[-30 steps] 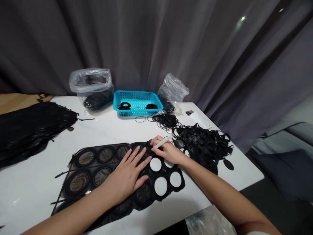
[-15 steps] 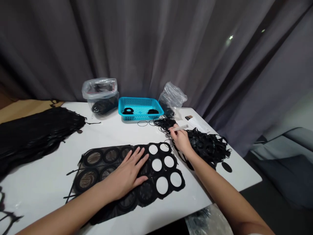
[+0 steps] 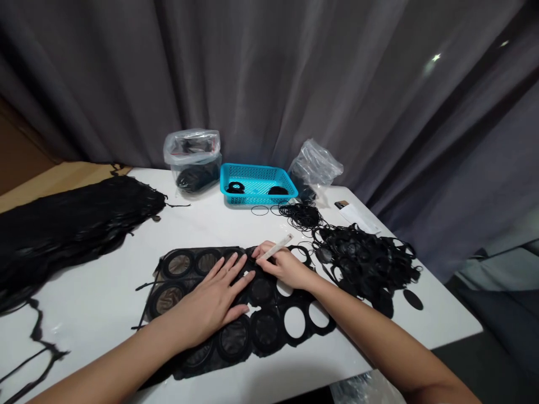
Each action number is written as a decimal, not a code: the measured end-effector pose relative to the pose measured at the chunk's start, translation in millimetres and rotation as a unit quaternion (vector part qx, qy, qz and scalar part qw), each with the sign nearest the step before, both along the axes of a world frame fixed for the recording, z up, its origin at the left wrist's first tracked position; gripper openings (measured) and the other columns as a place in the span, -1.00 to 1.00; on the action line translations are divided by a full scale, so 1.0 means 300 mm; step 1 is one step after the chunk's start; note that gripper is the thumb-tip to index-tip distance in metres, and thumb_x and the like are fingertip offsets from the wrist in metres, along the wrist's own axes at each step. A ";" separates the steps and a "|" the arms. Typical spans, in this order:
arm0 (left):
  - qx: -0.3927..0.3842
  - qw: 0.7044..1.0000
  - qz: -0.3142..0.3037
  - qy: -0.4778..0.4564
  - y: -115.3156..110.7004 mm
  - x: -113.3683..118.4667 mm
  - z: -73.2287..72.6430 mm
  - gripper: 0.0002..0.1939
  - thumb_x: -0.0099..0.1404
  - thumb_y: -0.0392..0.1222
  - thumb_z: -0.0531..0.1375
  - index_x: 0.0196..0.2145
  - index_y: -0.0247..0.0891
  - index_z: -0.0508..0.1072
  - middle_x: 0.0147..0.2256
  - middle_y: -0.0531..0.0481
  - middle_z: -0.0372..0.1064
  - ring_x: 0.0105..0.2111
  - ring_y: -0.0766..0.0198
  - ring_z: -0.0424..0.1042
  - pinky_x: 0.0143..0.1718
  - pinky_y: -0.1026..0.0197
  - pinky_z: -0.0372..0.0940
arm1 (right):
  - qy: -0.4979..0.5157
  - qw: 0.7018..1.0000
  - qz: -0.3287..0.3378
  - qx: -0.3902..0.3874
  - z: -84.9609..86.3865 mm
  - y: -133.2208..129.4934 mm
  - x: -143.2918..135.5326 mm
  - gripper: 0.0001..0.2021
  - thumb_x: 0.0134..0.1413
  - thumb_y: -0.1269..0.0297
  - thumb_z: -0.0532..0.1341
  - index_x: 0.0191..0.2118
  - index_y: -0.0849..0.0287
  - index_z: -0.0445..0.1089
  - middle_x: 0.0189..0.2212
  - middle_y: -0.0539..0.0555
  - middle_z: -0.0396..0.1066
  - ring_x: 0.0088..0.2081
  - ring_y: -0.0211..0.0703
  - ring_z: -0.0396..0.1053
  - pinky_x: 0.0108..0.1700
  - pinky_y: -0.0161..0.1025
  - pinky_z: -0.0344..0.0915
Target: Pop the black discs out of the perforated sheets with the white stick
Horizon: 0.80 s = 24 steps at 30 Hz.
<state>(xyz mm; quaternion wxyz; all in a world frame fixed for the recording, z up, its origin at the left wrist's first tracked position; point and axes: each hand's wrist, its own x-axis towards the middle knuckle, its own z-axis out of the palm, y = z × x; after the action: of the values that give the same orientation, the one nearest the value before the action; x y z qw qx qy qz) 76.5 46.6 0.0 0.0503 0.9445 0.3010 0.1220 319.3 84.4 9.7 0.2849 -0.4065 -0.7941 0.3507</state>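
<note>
A black rubber sheet (image 3: 275, 324) with rows of rings lies on the white table; several rings at its right are open holes, while others hold a thin dark film. My left hand (image 3: 214, 297) rests flat on the sheet, fingers spread. My right hand (image 3: 286, 266) grips a pale pen-like tool (image 3: 277, 247), its lower end at a ring near the sheet's upper edge. The tool's tip is hidden by fingers and dark rubber. Thin black rings (image 3: 302, 216) are heaped behind my right hand.
A blue basket (image 3: 259, 199) holding black rings stands at the back between two plastic bags (image 3: 192, 163). Black scraps (image 3: 366, 264) are piled at right, a dark oval (image 3: 413, 299) beside them. A large black stack (image 3: 76, 224) covers the left side of the white table (image 3: 202, 221).
My right hand has moved left with the tool, from the heap of thin rings to the sheet. My left hand stays flat on the sheet. The view has shifted slightly.
</note>
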 end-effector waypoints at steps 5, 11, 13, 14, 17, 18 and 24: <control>-0.003 1.000 0.004 -0.001 -0.002 0.002 -0.013 -0.38 0.45 0.09 0.09 0.36 -0.11 0.09 0.41 -0.19 -0.18 0.38 -0.12 -0.11 0.31 -0.20 0.01 | -0.006 1.000 0.002 -0.005 0.003 -0.002 0.000 -0.93 0.27 0.38 0.13 -0.22 0.15 0.36 -0.18 0.07 0.39 -0.12 -0.14 0.36 -0.01 -0.19 0.24; -0.003 1.000 0.005 -0.005 0.000 0.003 -0.020 -0.38 0.44 0.09 0.10 0.36 -0.11 0.11 0.41 -0.19 -0.16 0.38 -0.12 -0.11 0.30 -0.21 0.02 | -0.026 1.000 0.010 0.010 0.017 -0.011 0.001 -0.94 0.28 0.38 0.13 -0.24 0.15 0.33 -0.17 0.08 0.36 -0.11 -0.15 0.34 -0.01 -0.21 0.24; -0.002 1.000 0.007 -0.006 -0.001 0.004 -0.018 -0.38 0.44 0.09 0.10 0.35 -0.12 0.12 0.40 -0.19 -0.14 0.38 -0.12 -0.11 0.30 -0.20 0.02 | -0.048 0.998 0.019 0.041 0.009 -0.027 -0.010 -0.94 0.30 0.36 0.11 -0.23 0.15 0.31 -0.15 0.10 0.34 -0.11 -0.14 0.32 -0.02 -0.20 0.25; -0.001 1.000 0.008 -0.006 -0.002 0.004 -0.018 -0.38 0.44 0.09 0.11 0.35 -0.12 0.12 0.40 -0.20 -0.14 0.38 -0.12 -0.11 0.30 -0.20 0.02 | -0.064 0.996 0.022 0.065 0.001 -0.034 -0.018 -0.93 0.31 0.36 0.09 -0.22 0.14 0.30 -0.15 0.11 0.33 -0.12 -0.13 0.31 -0.03 -0.20 0.25; 0.001 1.000 0.008 -0.001 -0.004 0.004 -0.014 -0.39 0.44 0.08 0.10 0.35 -0.13 0.13 0.41 -0.20 -0.15 0.38 -0.11 -0.11 0.31 -0.20 0.01 | -0.112 0.983 0.015 0.145 -0.030 -0.031 -0.032 -0.88 0.32 0.38 0.03 -0.24 0.13 0.28 -0.19 0.13 0.33 -0.15 -0.09 0.26 -0.09 -0.19 0.23; -0.001 1.000 0.008 0.002 -0.004 0.004 -0.013 -0.40 0.45 0.08 0.09 0.35 -0.12 0.13 0.41 -0.20 -0.16 0.38 -0.12 -0.11 0.31 -0.20 0.01 | -0.117 0.980 -0.003 0.162 -0.036 -0.016 -0.026 -0.86 0.31 0.40 0.02 -0.27 0.13 0.27 -0.23 0.12 0.34 -0.18 -0.08 0.25 -0.11 -0.19 0.22; -0.018 1.000 0.003 0.004 0.001 -0.001 0.025 -0.42 0.46 0.08 0.07 0.34 -0.13 0.15 0.40 -0.22 -0.12 0.37 -0.14 -0.09 0.30 -0.21 0.02 | -0.029 0.953 -0.283 0.108 0.038 0.080 0.128 -0.80 0.29 0.25 0.02 -0.37 0.11 0.26 -0.46 0.02 0.33 -0.41 -0.12 0.24 -0.27 -0.22 0.17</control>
<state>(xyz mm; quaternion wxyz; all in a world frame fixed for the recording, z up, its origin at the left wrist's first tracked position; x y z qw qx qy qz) 76.2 47.0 7.4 0.0653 0.9431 0.3061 0.1127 357.6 108.5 21.1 0.3912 -0.5911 -0.6879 0.1558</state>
